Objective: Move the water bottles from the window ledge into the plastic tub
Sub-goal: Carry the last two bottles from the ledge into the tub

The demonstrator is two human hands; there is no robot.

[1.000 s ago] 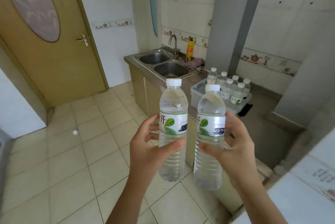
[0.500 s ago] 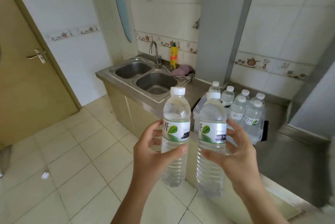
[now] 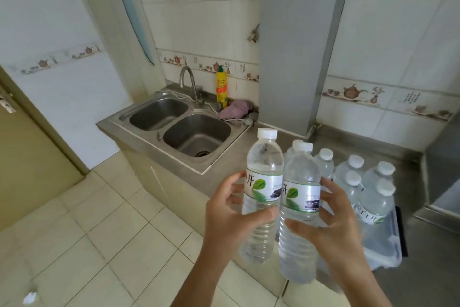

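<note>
- Clear plastic water bottles, one in each hand, stood upright and nearly touching, in the air just short of the steel counter (image 3: 410,269).
- Left hand (image 3: 230,214) wrapped the left bottle (image 3: 263,182) at its label, thumb across the front.
- Right hand (image 3: 333,222) wrapped the right bottle (image 3: 300,197) the same way, fingers spread behind it.
- Both forearms reached forward from the near edge.
- Ahead on the right, the plastic tub (image 3: 388,252) sat on the counter, already holding several capped bottles (image 3: 373,197).
- Judged risk: little free room showed in the tub, so lowering two at once could knock the standing bottles over.
- Smooth, ribbed sides might slip in one-handed grips.
- A double sink (image 3: 179,130) lay to the far left.
</note>
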